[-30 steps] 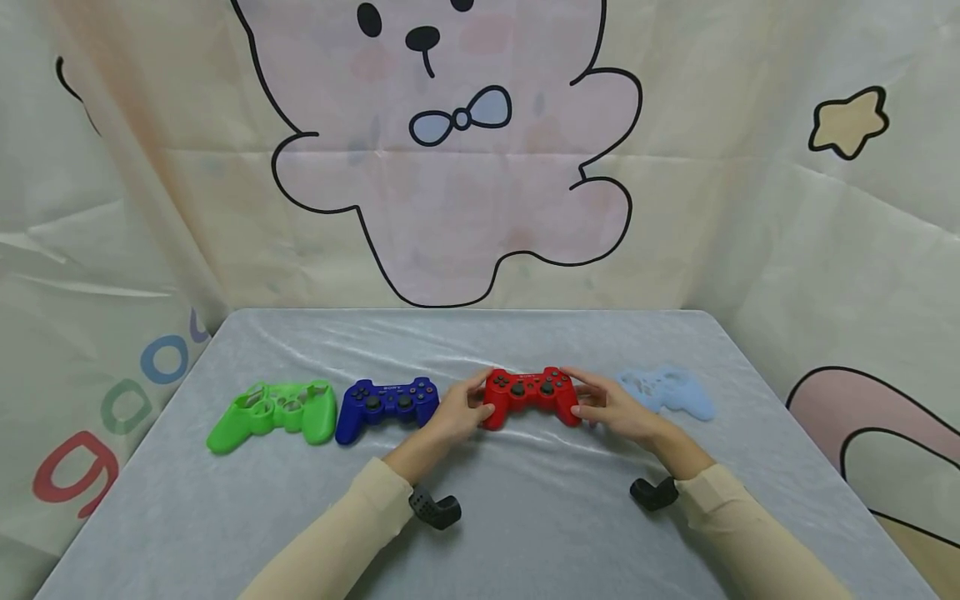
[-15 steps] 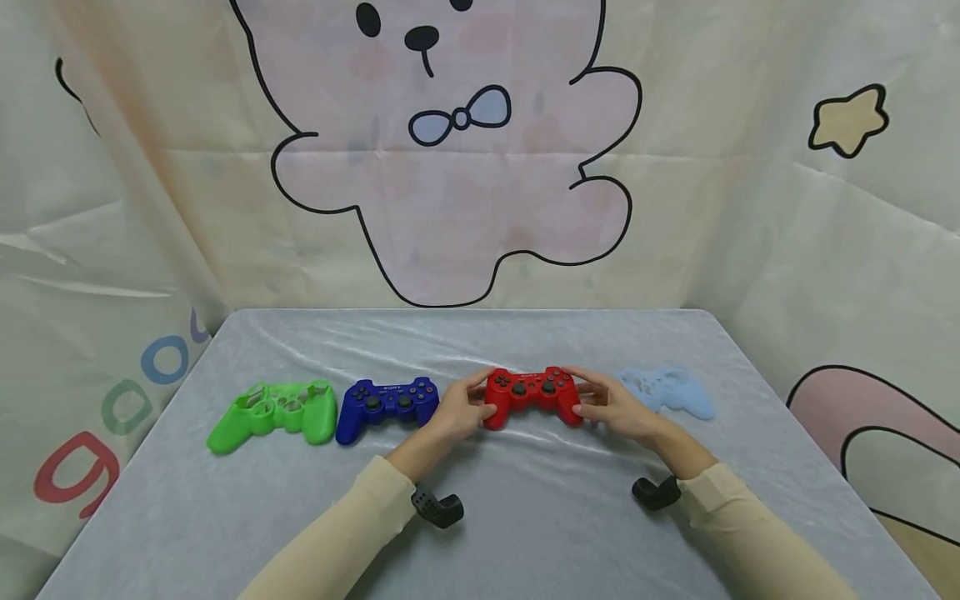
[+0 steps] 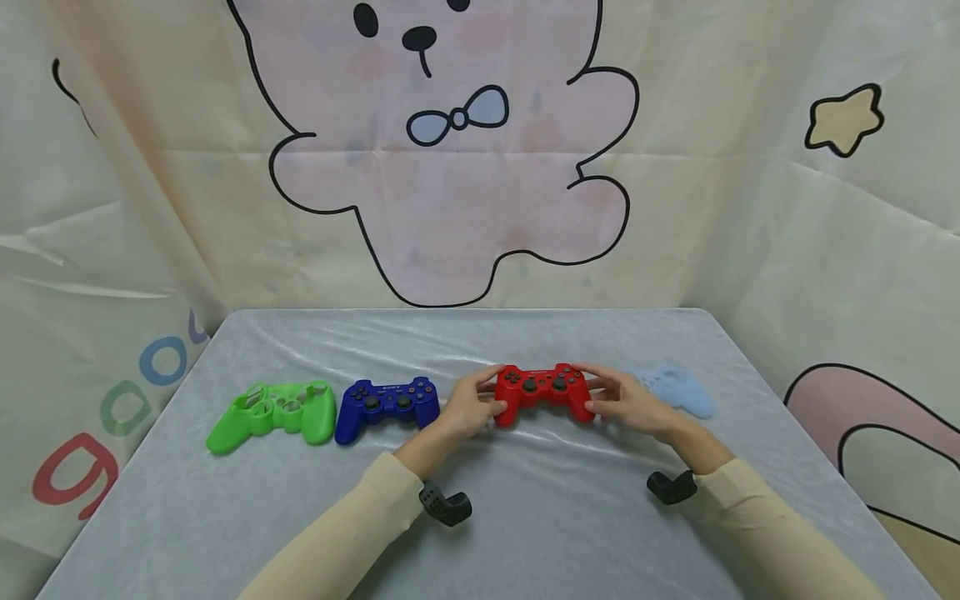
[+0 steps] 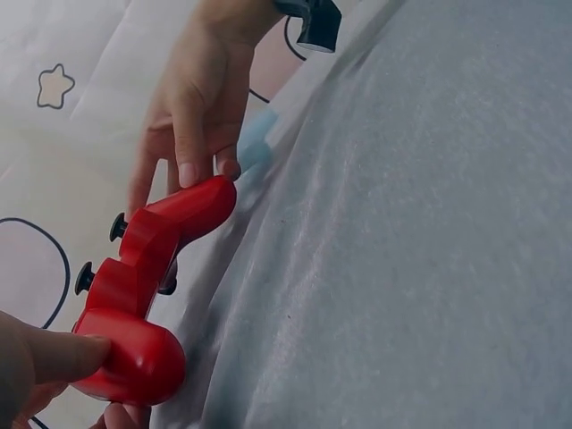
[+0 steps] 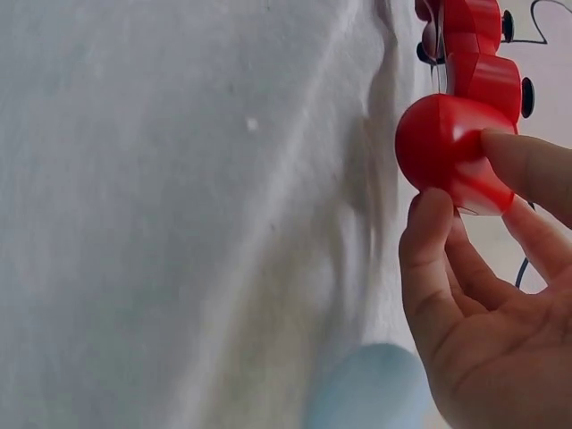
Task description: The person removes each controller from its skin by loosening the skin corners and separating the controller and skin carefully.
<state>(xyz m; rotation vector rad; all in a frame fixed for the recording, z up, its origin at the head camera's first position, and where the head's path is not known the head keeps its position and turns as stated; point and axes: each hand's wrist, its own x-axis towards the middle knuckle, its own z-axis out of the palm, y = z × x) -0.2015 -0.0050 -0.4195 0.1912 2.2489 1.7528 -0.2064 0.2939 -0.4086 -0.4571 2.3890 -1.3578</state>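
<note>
A red game controller (image 3: 544,380), face up with two dark thumbsticks, is held from both sides near the middle of the table. My left hand (image 3: 467,408) pinches its left grip, the thumb on the near side, as the left wrist view shows on the red grip (image 4: 138,357). On the other side my right hand (image 3: 632,403) pinches the right grip (image 5: 438,147) between thumb and fingers. Whether the controller touches the cloth is hard to tell. Right of it lies a light blue controller cover (image 3: 686,392), partly hidden behind my right hand.
A dark blue controller (image 3: 386,398) lies just left of my left hand. Farther left is a bright green hollow controller cover (image 3: 318,412). A grey cloth (image 3: 540,517) covers the table, and a printed curtain (image 3: 675,233) hangs behind its far edge.
Both hands have shifted a little to the right, carrying the red controller with them. My right hand now hides more of the light blue cover. The other things have stayed put.
</note>
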